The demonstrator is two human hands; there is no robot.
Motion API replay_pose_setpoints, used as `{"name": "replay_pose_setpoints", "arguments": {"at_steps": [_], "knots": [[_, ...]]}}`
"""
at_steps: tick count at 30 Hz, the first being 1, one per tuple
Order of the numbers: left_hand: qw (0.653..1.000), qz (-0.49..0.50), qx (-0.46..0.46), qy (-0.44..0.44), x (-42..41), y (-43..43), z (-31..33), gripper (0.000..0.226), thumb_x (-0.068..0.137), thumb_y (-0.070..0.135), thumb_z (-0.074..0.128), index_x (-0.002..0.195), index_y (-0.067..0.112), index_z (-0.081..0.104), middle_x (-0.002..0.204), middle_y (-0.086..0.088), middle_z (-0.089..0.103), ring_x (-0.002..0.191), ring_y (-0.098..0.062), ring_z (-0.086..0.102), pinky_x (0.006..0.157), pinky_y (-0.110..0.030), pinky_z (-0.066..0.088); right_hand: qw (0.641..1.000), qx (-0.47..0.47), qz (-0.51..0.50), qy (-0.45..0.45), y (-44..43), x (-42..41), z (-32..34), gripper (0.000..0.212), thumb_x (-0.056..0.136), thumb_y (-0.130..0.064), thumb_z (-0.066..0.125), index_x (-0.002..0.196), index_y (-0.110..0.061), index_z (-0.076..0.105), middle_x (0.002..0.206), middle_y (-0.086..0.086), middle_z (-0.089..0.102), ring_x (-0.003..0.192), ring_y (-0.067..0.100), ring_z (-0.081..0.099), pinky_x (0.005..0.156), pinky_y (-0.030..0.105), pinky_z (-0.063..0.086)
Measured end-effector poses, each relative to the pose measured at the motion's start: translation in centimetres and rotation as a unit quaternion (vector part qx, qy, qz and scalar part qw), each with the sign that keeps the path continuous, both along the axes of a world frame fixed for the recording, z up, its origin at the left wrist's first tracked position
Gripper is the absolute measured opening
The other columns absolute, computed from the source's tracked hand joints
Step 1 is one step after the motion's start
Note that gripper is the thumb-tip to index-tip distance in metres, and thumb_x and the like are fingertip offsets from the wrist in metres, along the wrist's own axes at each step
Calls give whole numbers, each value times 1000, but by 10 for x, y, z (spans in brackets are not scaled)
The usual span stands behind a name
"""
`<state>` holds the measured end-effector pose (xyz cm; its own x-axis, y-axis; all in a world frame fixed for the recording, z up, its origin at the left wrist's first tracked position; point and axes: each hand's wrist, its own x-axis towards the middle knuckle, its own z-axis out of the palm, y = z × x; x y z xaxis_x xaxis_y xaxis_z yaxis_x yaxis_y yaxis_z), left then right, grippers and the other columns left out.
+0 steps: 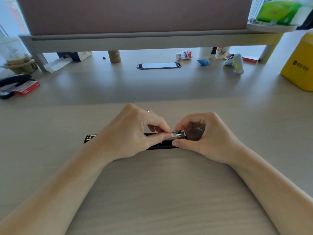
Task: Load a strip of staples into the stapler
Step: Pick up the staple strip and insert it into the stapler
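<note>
On the near middle of the desk (169,89) the black stapler (157,146) lay opened out flat, its metal magazine (177,134) uncovered between the person's two hands. The left hand (135,133) was closed in a fingertip pinch at the magazine's left side, on what was probably the strip of staples though it was too small to tell, while the right hand (203,134), its fingers curled, pinched the magazine's right end between thumb and forefinger. The step in hand looked to be seating the strip in the channel, and the next move would call for sliding it fully in and swinging the top closed.
</note>
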<state>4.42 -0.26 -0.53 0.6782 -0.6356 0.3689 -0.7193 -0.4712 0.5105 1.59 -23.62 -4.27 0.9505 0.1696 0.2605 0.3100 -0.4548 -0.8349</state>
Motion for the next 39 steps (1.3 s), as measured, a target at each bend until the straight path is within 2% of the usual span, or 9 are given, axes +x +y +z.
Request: {"name": "replay_pose_setpoints", "arguments": {"at_steps": [3,6,9,11,12,17,26,30,39], "knots": [[1000,1,5,5,2,1,-4,4,83,29,84,87,29,86,81,11,81,74,-10,74,73,-37,59,1000,4,-1,-1,1,0,0,21,69,-30,91,85,-25,79,80,5,80,75,36,72,70,56,58],[1000,-1,1,-2,1,-2,-5,10,83,33,84,92,31,84,85,13,80,77,-12,72,74,-37,58,1000,1,-2,-2,1,-1,1,20,70,-29,93,83,-24,79,79,6,79,72,36,71,68,55,57],[999,-23,7,-21,-1,-11,-4,19,84,29,85,103,29,83,96,16,76,85,-7,71,78,-33,57,1000,5,3,5,3,-2,4,19,71,-27,94,80,-25,78,76,1,78,66,26,68,62,43,55],[999,-27,14,-23,0,-14,-6,25,85,28,85,110,31,82,100,15,71,89,-8,69,80,-34,56,1000,5,6,5,3,-3,6,23,70,-23,95,84,-25,77,78,-2,79,67,13,68,65,29,54],[999,-29,20,-23,0,-15,-6,27,86,29,84,112,32,81,100,14,69,91,-8,69,81,-35,56,1000,4,3,4,3,-3,6,27,69,-21,95,89,-22,76,79,-2,80,70,12,70,69,28,56],[998,-42,48,-23,0,-15,-9,28,90,33,79,118,34,80,103,14,68,94,-7,69,84,-35,56,1000,19,-7,6,3,-2,6,40,66,-19,95,96,-20,69,79,0,80,75,33,72,77,53,60],[991,-43,89,-95,-1,-7,-11,28,96,38,67,121,37,79,116,17,74,95,-8,73,76,-35,60,1000,17,-16,14,4,-3,8,41,66,-16,97,96,-18,70,80,2,80,76,32,72,77,48,58],[991,-49,81,-94,0,-8,-11,30,97,41,63,122,34,79,119,16,75,97,-8,74,78,-35,61,1000,15,-15,16,5,-3,9,40,66,-20,97,96,-20,70,80,2,79,76,34,71,77,49,59],[992,-47,82,-88,1,-8,-12,28,97,33,69,123,34,78,120,16,75,100,-9,75,82,-36,61,1000,12,-15,17,5,-3,10,40,66,-19,97,96,-19,70,81,3,80,75,32,71,77,49,58]]}}
